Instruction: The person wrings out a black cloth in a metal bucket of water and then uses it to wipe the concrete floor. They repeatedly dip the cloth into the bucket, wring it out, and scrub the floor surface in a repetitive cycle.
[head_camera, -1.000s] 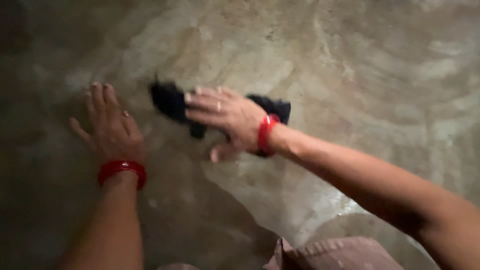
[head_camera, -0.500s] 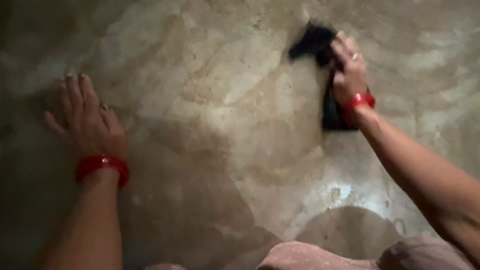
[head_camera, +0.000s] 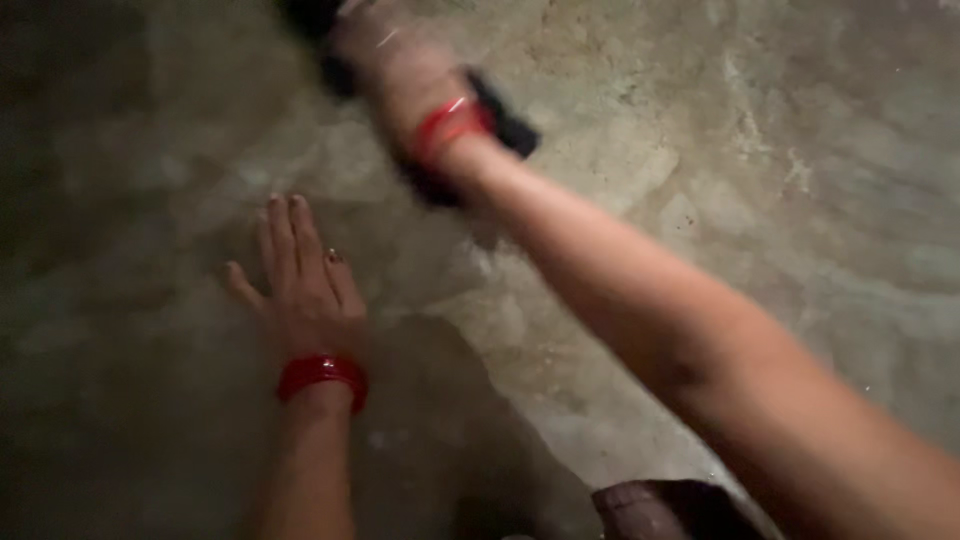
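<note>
While my left hand (head_camera: 305, 290) lies flat, fingers spread, on the wet concrete floor (head_camera: 780, 170), my blurred right hand (head_camera: 390, 60) apparently presses a dark cloth (head_camera: 505, 120) down.

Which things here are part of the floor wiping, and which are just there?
In use:
dark cloth, pressed under the right hand, blurred
concrete floor, mottled with wet patches
left hand, flat on the floor

Just there:
red bangles on both wrists
brownish garment at the bottom edge
</note>
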